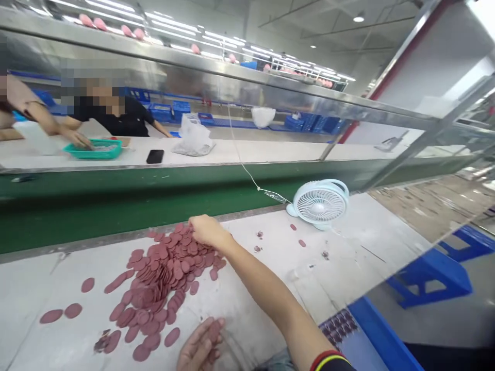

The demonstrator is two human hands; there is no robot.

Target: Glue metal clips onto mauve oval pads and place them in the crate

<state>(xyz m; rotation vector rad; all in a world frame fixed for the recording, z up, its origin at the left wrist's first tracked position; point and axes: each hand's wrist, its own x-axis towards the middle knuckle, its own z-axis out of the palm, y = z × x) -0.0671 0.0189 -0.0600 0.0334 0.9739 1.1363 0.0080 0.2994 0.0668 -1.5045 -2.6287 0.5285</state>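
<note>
A heap of thin, dark-pink oval discs (170, 268) spreads over the white worktop. My right hand (209, 231) reaches across to the far edge of this heap, its fingers curled down among the discs; the fingertips are partly hidden. Close to me, at the bottom of the head view, my left hand (201, 346) is closed around one or more of the same oval discs (214, 331). Several loose discs (73, 310) lie flat to the left of the heap.
A light-blue fan (320, 203) stands at the table's far side, its cord hanging from above. Beyond a green strip (116, 201), a co-worker handles a green basket (95, 149) beside a phone (155, 156). Blue stools (433, 278) and a blue crate (382, 335) sit at right.
</note>
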